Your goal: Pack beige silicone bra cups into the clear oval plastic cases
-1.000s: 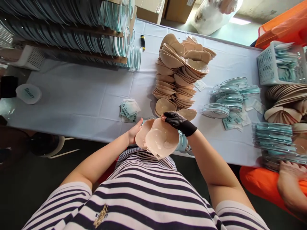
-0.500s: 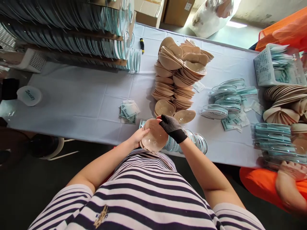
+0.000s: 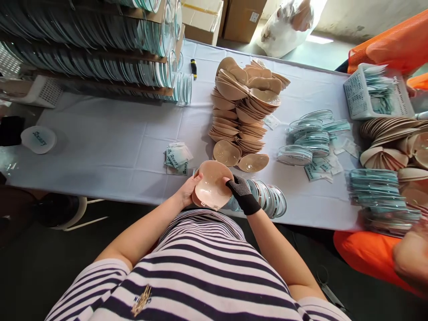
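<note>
At the near edge of the white table (image 3: 100,147), just short of the tall heap of beige cups (image 3: 242,107): a stacked pair of beige cups (image 3: 211,185), hollow side up, clamped between both hands. Left hand (image 3: 187,189) bare, cupped against the pair's left rim, fingers closed on it. Right hand (image 3: 243,192) in a black dotted glove, gripping the right rim, thumb over the edge. Held over the table edge, close to the striped shirt (image 3: 200,267), slightly tilted toward the body.

Directly right of the held pair, touching the gloved hand's far side: a row of clear round cases (image 3: 270,200) lying on edge (teal inserts showing). Left of the pair, near it on the cloth: a small pile of printed sachets (image 3: 178,157). Beyond the pair: the heap, two loose cups at its foot. Right of the heap: more clear cases (image 3: 309,136) with scattered sachets, then a white basket (image 3: 359,96) of packets. Far left of the pair: long racked rows of filled cases (image 3: 90,40) and a single round lid (image 3: 38,139). Far right: another person's hand (image 3: 409,258) and orange sleeve, well apart from the pair.
</note>
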The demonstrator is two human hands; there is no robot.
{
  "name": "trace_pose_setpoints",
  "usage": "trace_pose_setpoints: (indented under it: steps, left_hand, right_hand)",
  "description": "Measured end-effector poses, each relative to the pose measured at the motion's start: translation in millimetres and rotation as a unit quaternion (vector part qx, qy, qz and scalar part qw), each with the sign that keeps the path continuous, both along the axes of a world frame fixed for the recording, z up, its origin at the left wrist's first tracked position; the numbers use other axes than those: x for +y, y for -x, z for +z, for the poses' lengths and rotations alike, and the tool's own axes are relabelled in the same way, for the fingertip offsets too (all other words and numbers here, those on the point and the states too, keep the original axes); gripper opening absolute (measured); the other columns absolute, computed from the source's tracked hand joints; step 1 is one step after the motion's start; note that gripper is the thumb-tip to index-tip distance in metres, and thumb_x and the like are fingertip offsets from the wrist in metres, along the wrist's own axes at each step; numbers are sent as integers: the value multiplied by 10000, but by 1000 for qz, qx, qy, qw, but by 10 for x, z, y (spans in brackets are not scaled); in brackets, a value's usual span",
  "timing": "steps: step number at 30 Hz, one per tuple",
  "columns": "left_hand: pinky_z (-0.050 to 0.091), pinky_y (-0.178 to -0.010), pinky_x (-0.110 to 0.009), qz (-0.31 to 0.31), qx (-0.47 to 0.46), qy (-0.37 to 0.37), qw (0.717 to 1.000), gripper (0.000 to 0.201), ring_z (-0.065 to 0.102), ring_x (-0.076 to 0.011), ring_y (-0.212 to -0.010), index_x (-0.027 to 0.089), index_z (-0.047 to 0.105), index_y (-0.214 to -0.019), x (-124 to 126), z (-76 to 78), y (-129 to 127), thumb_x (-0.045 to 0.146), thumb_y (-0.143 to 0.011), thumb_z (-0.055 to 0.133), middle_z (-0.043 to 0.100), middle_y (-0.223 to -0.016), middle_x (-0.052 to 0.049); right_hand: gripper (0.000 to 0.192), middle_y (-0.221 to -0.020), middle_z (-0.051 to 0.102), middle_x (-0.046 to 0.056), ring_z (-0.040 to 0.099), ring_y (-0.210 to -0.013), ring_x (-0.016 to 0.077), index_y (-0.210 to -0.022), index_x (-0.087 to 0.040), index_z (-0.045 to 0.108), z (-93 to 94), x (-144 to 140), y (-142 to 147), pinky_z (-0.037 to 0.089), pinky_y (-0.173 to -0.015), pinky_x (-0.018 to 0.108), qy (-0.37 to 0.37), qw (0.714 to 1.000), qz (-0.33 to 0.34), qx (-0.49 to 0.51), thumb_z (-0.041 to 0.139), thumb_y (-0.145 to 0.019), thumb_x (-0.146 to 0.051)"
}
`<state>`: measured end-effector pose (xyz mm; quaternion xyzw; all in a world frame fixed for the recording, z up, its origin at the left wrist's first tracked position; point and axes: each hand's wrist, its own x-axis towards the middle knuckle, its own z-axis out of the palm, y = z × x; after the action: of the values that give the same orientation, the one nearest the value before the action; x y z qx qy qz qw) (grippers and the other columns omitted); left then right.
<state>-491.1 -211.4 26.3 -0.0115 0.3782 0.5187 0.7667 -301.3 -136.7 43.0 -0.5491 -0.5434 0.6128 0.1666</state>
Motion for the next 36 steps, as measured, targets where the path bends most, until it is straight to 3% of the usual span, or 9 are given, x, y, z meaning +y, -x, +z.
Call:
trace_pose_setpoints:
  steps: [7,12,15,18,21,24,27,31,36]
  left_hand:
    - [376,-1144,-472,-3,-50,7,999,581,594,-338,-1244,143,639,-1248,-30,37,52,579,-864,624,720,-1186,-151]
    - [471,-1049,-475,37,-12,36,999,517,670,-320,-1121,189,623,-1285,-55,23,47,423,-831,708,742,-1135,-114]
    - [542,-928,-410,105,89,95,986,383,728,-269,-906,138,694,-1098,-67,-74,111,209,-730,775,770,-949,-92]
    - [567,-829,-346,163,138,121,969,265,723,-217,-790,145,700,-975,-91,-179,253,173,-718,759,765,-846,-53]
    - [571,-779,-321,167,148,123,967,208,713,-204,-761,164,700,-919,-114,-214,350,194,-720,755,755,-795,-38]
    - [563,-801,-369,125,146,110,975,268,710,-246,-785,139,701,-890,-107,-184,288,167,-643,802,746,-785,-67]
    - [528,-881,-398,105,153,87,979,465,699,-257,-878,151,684,-1007,-79,-154,139,112,-570,837,748,-878,-58]
    - [470,-968,-392,146,168,61,973,602,662,-263,-1023,192,640,-1147,-75,-203,45,126,-582,837,738,-991,-48]
    - [462,-983,-419,178,146,76,970,408,650,-298,-1057,167,673,-1072,-180,-308,149,304,-706,790,738,-994,-86]
  right_hand:
    - [478,-872,718,62,653,-770,211,-925,-144,702,172,7,-43,529,-717,314,77,994,-29,72,675,-690,-559]
    - [478,-907,725,65,650,-792,210,-955,-155,707,186,-2,-22,531,-716,307,64,997,-11,41,665,-700,-558]
    - [510,-938,728,81,647,-820,225,-980,-131,705,181,111,-135,531,-713,323,5,1000,5,8,633,-721,-565]
    - [491,-942,734,106,652,-851,255,-968,-103,710,200,327,-358,526,-745,354,-101,991,-3,-87,568,-756,-523]
    - [422,-974,746,122,668,-908,284,-1026,-124,723,264,469,-451,511,-801,379,-180,953,41,-240,519,-799,-416]
    - [355,-1080,743,117,672,-1000,274,-1087,-173,723,349,421,-223,490,-872,354,-217,913,156,-309,507,-839,-306]
    - [328,-1109,741,96,673,-1018,245,-1088,-202,721,400,297,174,485,-872,315,-200,911,243,-265,465,-902,-289]
    - [461,-1022,756,91,688,-949,250,-1011,-224,726,333,166,487,499,-821,332,-147,933,257,-203,318,-1001,-439]
    - [555,-1367,610,93,614,-1194,233,-1427,-245,455,4,-81,572,488,-992,361,-134,962,236,29,423,-966,-552]
